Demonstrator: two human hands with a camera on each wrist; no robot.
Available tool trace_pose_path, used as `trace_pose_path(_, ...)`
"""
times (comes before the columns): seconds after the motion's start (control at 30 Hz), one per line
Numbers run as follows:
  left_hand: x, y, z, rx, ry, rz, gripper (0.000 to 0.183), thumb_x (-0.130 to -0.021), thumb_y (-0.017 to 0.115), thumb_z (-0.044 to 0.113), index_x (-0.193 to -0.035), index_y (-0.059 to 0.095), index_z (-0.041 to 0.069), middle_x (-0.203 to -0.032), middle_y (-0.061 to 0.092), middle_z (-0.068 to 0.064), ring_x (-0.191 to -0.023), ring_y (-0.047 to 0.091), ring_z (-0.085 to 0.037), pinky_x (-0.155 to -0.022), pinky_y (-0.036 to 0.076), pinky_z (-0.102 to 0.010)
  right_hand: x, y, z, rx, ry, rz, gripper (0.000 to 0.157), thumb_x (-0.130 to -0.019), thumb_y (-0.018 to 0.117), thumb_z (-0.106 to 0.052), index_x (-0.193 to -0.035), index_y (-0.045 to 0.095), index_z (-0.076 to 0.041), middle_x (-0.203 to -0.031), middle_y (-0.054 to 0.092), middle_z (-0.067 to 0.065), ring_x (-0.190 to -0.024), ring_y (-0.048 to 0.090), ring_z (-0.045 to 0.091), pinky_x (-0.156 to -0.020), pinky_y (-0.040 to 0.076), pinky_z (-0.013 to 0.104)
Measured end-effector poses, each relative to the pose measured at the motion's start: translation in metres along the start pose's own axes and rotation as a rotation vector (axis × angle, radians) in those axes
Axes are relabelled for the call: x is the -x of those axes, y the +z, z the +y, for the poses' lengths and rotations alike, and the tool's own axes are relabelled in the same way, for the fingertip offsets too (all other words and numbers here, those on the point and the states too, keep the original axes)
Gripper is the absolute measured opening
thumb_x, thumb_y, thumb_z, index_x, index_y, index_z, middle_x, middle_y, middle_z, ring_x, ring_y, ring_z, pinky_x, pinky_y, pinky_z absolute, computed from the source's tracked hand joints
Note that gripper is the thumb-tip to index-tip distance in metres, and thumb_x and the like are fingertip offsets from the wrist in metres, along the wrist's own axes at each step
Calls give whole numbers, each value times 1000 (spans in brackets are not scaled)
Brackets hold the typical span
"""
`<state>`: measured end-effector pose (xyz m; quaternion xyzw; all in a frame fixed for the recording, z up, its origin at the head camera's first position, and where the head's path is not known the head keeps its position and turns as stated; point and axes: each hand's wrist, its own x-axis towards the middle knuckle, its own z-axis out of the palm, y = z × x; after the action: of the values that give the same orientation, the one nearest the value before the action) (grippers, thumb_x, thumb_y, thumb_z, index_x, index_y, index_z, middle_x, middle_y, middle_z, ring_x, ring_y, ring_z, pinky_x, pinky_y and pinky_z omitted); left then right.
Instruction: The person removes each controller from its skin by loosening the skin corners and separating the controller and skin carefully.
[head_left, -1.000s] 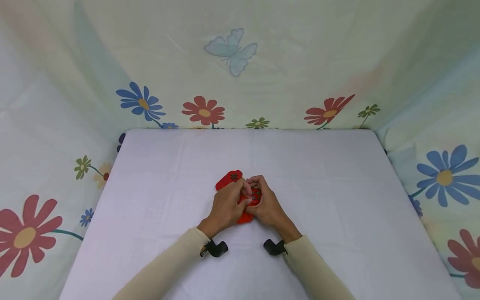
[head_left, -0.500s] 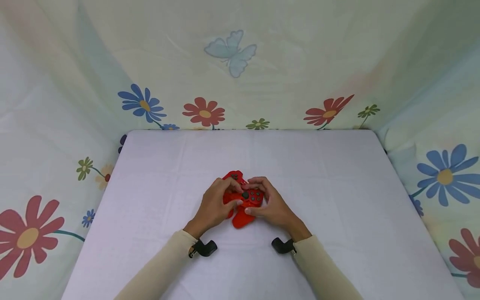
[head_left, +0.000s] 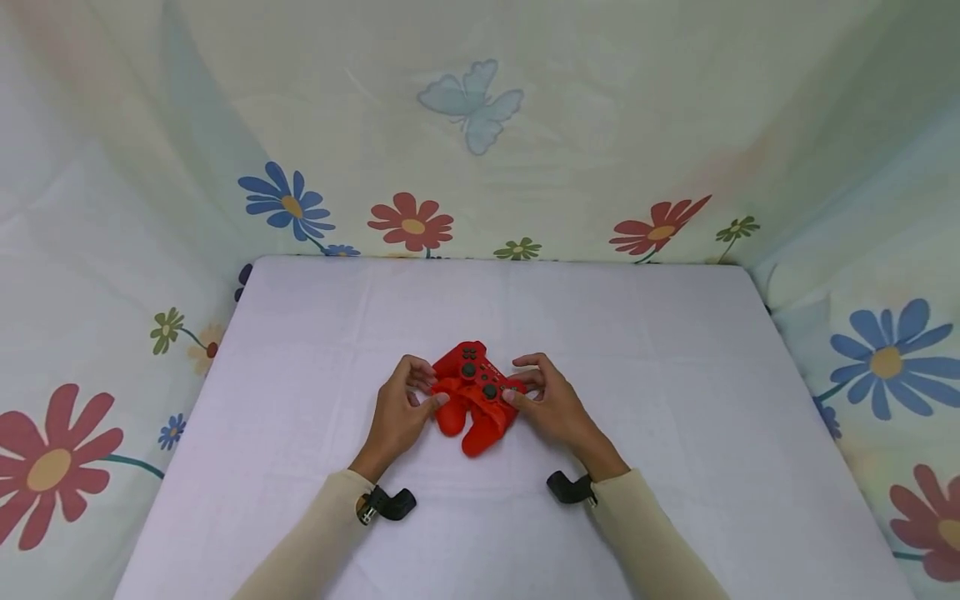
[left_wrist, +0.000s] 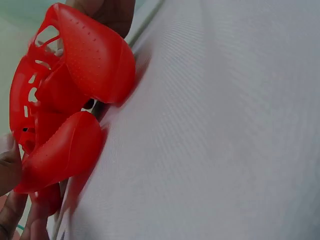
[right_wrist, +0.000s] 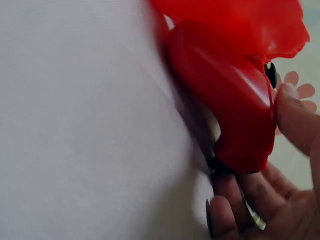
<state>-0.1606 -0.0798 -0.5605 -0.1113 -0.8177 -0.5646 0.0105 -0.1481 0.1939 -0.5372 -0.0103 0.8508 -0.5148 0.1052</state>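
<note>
A red game controller (head_left: 471, 357) with black thumbsticks lies slantwise near the table's middle. A red silicone cover (head_left: 483, 433) with cut-outs sits partly over it, bunched along the front side. Two rounded cover lobes (left_wrist: 95, 60) face the left wrist view, the nearer one beside the controller's left handle. My left hand (head_left: 397, 412) pinches the left edge of the cover between thumb and fingers. At the right end, my right hand (head_left: 555, 408) grips the controller, thumb on top by the buttons and fingers beneath. The right wrist view shows a glossy red handle (right_wrist: 225, 90) by those fingers.
A white cloth covers the table (head_left: 637, 333). Behind and beside it hangs a curtain (head_left: 562, 150) printed with flowers and a butterfly. Each wrist carries a black camera, the left one (head_left: 393, 504) and the right one (head_left: 567, 487).
My left hand has drawn away to the left from the controller's middle, pulling the cover's left part with it. The right hand has shifted slightly right, and the controller's face now shows more.
</note>
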Motion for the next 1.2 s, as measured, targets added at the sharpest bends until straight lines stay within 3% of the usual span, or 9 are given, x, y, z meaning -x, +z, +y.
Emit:
trace_pose_path(0.23, -1, -2, -1, 137, -21, 2, 42, -90, 85, 10, -121, 56, 10, -106, 69, -10, -88, 65, -21, -73, 56, -19, -7, -5, -3, -22, 21, -110, 55, -101, 74, -27, -147, 45, -17, -133, 69, 12, -108, 58, 26, -86, 47, 34)
trace_pose_path(0.43, 2, -10, -1, 113, -35, 38, 43, -91, 84, 9, -122, 55, 14, -107, 68, -7, -87, 67, -20, -76, 59, -19, -13, -31, 2, 11, 73, -149, 56, -104, 70, -23, -151, 40, -19, -141, 62, 14, -127, 58, 32, -106, 48, 45)
trace_pose_path(0.6, 3, -17, -6, 68, -53, 48, 46, -91, 85, 12, -126, 54, 15, -114, 69, -7, -88, 67, -20, -72, 57, -20, -24, -60, 6, 40, 74, -196, 58, -106, 66, -15, -156, 37, -19, -145, 61, 17, -134, 58, 37, -115, 45, 58)
trace_pose_path(0.67, 3, -19, -7, 40, -62, 41, 47, -92, 84, 15, -127, 54, 15, -118, 69, -8, -91, 68, -19, -73, 57, -20, -27, -67, 5, 55, 55, -177, 59, -106, 64, -12, -157, 36, -17, -147, 60, 18, -136, 57, 39, -116, 44, 61)
trace_pose_path(0.73, 4, -21, -9, 5, -74, 36, 48, -93, 84, 17, -129, 53, 16, -120, 68, -7, -91, 68, -18, -74, 57, -20, -27, -69, 1, 99, 33, -96, 58, -105, 66, -12, -156, 38, -17, -148, 60, 17, -139, 53, 39, -117, 41, 61)
trace_pose_path(0.9, 8, -26, -13, -90, -104, 13, 51, -93, 84, 21, -132, 52, 18, -117, 71, -1, -87, 67, -14, -74, 56, -21, -10, -50, -17, 177, -53, 139, 46, -101, 75, -19, -142, 54, -17, -137, 65, 10, -128, 57, 30, -108, 49, 48)
trace_pose_path(1.03, 15, -29, -11, -144, -91, -31, 51, -94, 83, 22, -134, 51, 19, -107, 75, 3, -82, 65, -12, -73, 53, -23, 14, -26, -29, 99, -89, 105, 37, -98, 79, -19, -130, 61, -18, -125, 70, 9, -109, 66, 24, -89, 58, 29)
trace_pose_path(1.2, 20, -28, -8, -184, -63, -83, 48, -98, 79, 23, -136, 49, 20, -97, 75, 6, -80, 63, -12, -71, 51, -23, 39, 2, -30, 95, 10, 43, 34, -97, 78, -16, -125, 58, -16, -121, 70, 7, -102, 67, 17, -85, 55, 24)
